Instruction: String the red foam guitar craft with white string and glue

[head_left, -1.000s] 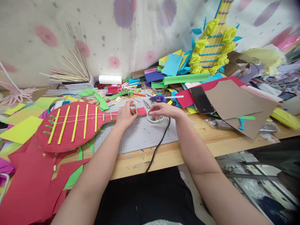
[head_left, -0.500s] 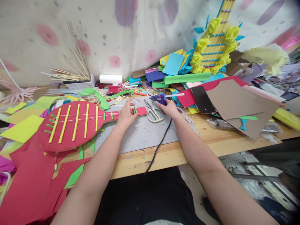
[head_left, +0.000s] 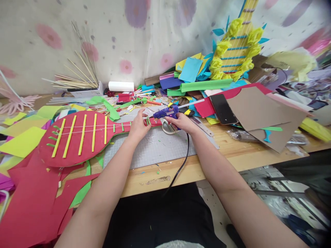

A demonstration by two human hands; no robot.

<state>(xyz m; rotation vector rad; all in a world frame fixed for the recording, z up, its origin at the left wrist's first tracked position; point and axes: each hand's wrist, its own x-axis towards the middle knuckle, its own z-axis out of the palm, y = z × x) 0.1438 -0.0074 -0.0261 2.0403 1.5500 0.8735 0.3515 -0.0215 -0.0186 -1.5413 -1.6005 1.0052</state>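
A red paper guitar (head_left: pixel 68 144) with yellow strips and white strings lies flat, its neck pointing right. My left hand (head_left: pixel 139 128) is closed around the neck near the small green strips, thumb on the near side; the strings run under its fingers. In my right hand (head_left: pixel 183 123) is a blue hot glue gun (head_left: pixel 165 113), a white glue stick jutting from its back. Its nozzle points left, close to my left fingertips; whether it touches the neck I cannot tell. Scissors (head_left: pixel 168 128) lie beneath the glue gun, partly hidden.
A grey cutting mat (head_left: pixel 134 151) lies under the neck. The black cord (head_left: pixel 181 167) hangs over the table's front edge. A phone (head_left: pixel 222 109) and brown cardboard (head_left: pixel 263 113) lie to the right. At the back leans a yellow paper guitar (head_left: pixel 234 57); red scraps (head_left: pixel 33 203) lie front left.
My right hand has lifted the glue gun off the table and brought it left, over the scissors, with its nozzle near my left hand. My left hand stays at the neck.
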